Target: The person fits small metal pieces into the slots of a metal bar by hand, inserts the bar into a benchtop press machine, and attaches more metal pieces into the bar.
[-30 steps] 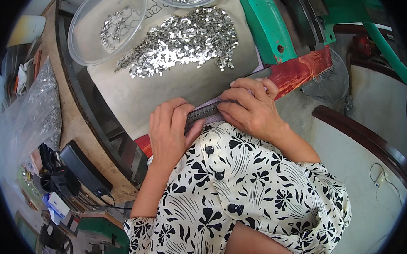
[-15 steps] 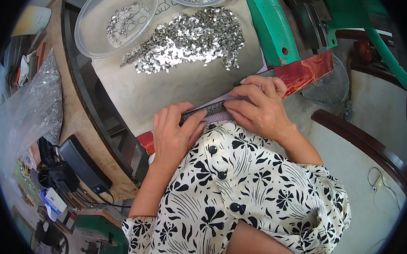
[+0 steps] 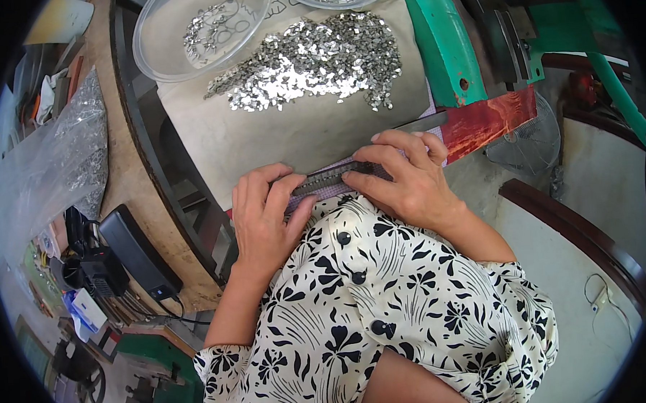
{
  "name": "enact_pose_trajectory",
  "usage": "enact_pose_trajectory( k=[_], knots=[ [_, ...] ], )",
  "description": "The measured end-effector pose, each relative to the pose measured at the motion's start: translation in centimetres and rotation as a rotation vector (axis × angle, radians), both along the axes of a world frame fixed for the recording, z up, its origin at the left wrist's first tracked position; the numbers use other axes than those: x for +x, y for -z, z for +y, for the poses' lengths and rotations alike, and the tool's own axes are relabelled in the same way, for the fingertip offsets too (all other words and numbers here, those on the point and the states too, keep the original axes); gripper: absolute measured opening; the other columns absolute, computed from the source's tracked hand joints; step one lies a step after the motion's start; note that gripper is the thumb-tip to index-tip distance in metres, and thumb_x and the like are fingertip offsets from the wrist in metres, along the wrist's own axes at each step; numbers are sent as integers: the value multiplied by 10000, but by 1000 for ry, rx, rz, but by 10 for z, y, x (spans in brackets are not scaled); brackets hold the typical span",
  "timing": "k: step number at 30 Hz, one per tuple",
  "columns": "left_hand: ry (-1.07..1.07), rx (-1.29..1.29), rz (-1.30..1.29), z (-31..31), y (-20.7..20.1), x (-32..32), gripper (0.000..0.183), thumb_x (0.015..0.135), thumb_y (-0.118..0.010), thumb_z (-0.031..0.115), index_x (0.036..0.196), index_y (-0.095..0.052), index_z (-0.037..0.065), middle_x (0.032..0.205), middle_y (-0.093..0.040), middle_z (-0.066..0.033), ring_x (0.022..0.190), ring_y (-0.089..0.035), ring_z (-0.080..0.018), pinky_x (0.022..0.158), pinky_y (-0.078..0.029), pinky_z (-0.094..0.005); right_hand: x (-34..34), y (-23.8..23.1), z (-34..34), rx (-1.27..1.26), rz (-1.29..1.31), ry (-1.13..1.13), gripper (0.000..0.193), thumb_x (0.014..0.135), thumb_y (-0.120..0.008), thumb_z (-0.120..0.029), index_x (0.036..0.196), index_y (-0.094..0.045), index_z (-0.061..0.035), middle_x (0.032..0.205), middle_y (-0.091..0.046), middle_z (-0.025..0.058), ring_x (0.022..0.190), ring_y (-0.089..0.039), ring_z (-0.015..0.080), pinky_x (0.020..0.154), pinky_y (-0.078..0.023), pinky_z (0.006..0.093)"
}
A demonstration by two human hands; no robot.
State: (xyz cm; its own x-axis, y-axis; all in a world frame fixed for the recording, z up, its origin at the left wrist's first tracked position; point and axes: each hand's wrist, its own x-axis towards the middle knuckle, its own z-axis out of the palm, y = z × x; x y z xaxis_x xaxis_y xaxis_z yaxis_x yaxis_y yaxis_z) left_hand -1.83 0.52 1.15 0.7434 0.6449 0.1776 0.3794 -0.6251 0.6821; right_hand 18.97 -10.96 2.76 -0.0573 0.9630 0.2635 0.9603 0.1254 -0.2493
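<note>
A narrow dark strip (image 3: 327,179), with what looks like a row of small metal pieces along it, lies across the near edge of the work surface, close to my shirt. My left hand (image 3: 264,217) grips its left end, thumb below and fingers above. On its right part my right hand (image 3: 412,177) closes, the thumb pressing near the middle. The fingers hide both ends. Under the strip shows a purple checked cloth (image 3: 328,195). Beyond my hands, a heap of small shiny metal pieces (image 3: 317,65) covers part of a beige sheet (image 3: 263,143).
A clear round tub (image 3: 148,67) with some metal pieces stands far left, another tub (image 3: 334,4) of small pins beyond the heap. A green machine (image 3: 442,45) borders the right. Left are a plastic bag (image 3: 76,151) of metal bits and a black box (image 3: 139,251).
My right hand has shifted slightly, its thumb now farther left on the strip. The strip lies at a flatter angle. The whole view has shifted a little.
</note>
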Motion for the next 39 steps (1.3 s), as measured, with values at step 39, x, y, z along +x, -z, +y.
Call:
enact_pose_trajectory(
  k=[39],
  knots=[
    [83,22,104,12,-6,-10,285,730,-769,111,997,-676,70,1011,-611,-54,864,-580,-255,720,-454,-378,0,6,11,2,99,-40,340,661,-777,-305,1000,-762,-305,1075,-640,-61,1080,-548,189,872,-315,379]
  ],
)
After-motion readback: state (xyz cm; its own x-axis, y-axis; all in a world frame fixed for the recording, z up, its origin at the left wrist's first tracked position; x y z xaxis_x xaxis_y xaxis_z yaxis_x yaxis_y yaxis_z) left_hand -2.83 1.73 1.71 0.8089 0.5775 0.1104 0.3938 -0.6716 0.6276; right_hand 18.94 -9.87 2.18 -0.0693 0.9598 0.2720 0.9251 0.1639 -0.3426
